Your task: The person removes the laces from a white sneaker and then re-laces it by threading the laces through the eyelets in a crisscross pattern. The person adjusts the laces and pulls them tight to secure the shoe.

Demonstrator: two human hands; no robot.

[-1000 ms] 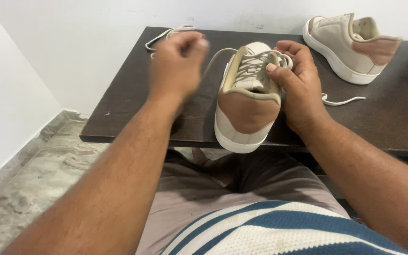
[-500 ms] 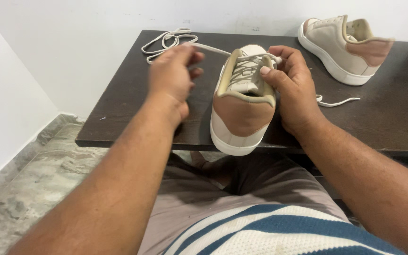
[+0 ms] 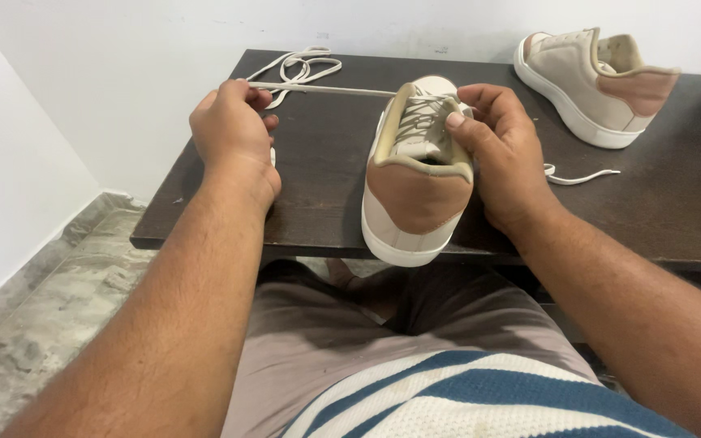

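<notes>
Beige lace (image 3: 326, 89) pinched taut in closed left hand (image 3: 231, 130), right hand (image 3: 501, 150) gripping the sneaker (image 3: 415, 174) on dark table (image 3: 326, 186)

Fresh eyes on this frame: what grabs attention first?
The beige shoe at the near edge of the dark table, heel toward the camera, steadied by the right hand. The left hand pulls its lace taut to the left. A second shoe sits at the far right.
</notes>
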